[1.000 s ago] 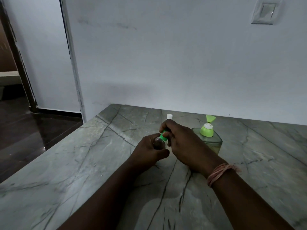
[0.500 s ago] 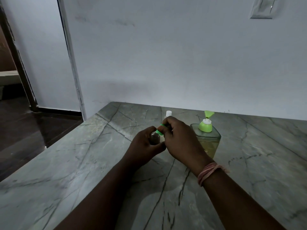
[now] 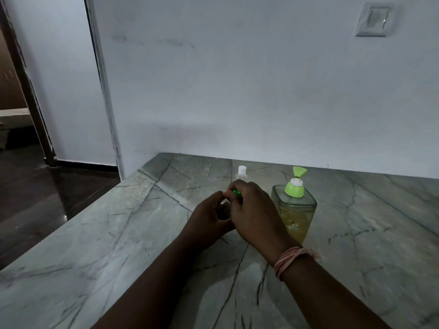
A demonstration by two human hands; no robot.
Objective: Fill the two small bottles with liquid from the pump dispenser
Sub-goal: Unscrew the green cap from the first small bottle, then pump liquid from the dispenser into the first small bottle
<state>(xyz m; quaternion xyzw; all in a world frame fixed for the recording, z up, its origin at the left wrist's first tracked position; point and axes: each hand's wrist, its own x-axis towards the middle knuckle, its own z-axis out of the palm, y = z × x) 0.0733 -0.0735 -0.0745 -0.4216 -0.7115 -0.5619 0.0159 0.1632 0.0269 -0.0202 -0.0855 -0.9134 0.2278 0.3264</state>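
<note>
A white wall switch [image 3: 373, 19] sits high on the pale wall [image 3: 237, 91] behind the veined grey marble counter [image 3: 118, 245], beside a dark doorway [image 3: 21, 129].

Two bare forearms, no sleeves. Left hand [image 3: 209, 214] bare, no jewellery. Right hand [image 3: 255, 216] bare; pinkish-orange multi-strand thread band [image 3: 288, 258] looped round right wrist.

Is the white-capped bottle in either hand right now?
No. The white-capped bottle stands on the counter behind the hands; the left hand and right hand grip the green-capped bottle.
</note>
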